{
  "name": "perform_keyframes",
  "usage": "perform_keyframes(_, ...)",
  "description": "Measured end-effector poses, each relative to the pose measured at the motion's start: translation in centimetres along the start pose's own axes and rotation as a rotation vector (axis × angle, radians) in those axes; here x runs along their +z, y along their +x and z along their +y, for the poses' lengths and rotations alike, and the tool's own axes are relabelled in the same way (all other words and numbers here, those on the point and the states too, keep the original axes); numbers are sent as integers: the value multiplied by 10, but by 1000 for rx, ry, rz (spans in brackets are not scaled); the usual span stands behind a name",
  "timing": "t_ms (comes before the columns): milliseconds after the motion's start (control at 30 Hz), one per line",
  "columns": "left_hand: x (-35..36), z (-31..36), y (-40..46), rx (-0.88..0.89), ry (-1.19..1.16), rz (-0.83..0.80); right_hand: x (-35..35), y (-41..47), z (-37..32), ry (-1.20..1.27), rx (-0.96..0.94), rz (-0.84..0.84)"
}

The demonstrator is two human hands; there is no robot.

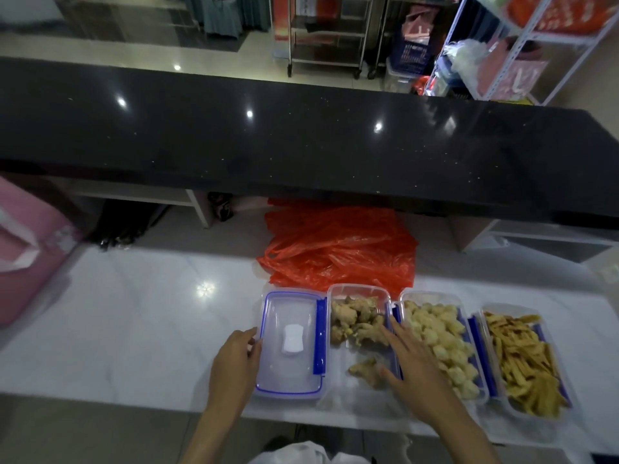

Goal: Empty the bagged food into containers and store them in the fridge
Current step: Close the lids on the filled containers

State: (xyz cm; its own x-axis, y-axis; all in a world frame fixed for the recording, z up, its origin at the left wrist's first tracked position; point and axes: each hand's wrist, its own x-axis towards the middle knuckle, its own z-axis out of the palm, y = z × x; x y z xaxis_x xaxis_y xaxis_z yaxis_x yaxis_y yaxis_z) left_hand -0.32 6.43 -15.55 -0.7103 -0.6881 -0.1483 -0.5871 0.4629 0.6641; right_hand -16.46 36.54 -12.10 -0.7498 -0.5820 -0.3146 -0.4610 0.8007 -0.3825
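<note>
Three clear plastic containers stand side by side on the white marble counter. The left one [338, 393] holds fried chicken pieces [355, 319], the middle one [435, 343] pale fried balls, the right one [526, 360] yellow fried strips. A clear lid with blue clips [289, 346] lies flat to the left of them. My left hand [234, 360] touches the lid's left edge with curled fingers. Over the chicken container's right side, my right hand [408, 360] reaches with straight, spread fingers. An empty orange plastic bag [338, 246] lies crumpled behind the containers.
A raised black stone ledge [301, 145] runs across behind the white counter [134, 329]. A pink bag [26, 249] sits at the far left. Metal racks and white shelving [522, 45] with bags stand beyond the ledge.
</note>
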Motion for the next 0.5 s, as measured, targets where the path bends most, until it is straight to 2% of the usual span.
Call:
perform_keyframes(167,-13,-3,5,-50,-70,-30,5,1,-4,-74,-8,105)
perform_keyframes(267,-28,7,6,-134,-259,-70,6,-3,-23,27,6,320)
perform_keyframes(333,-41,17,3,-142,-348,-61,3,-6,-42,135,-58,390)
perform_keyframes(400,-51,25,-2,-122,-333,-48,-2,-7,-63,304,-130,321)
perform_keyframes(500,-65,41,-10,-58,-246,10,-10,-4,-96,687,-105,-16)
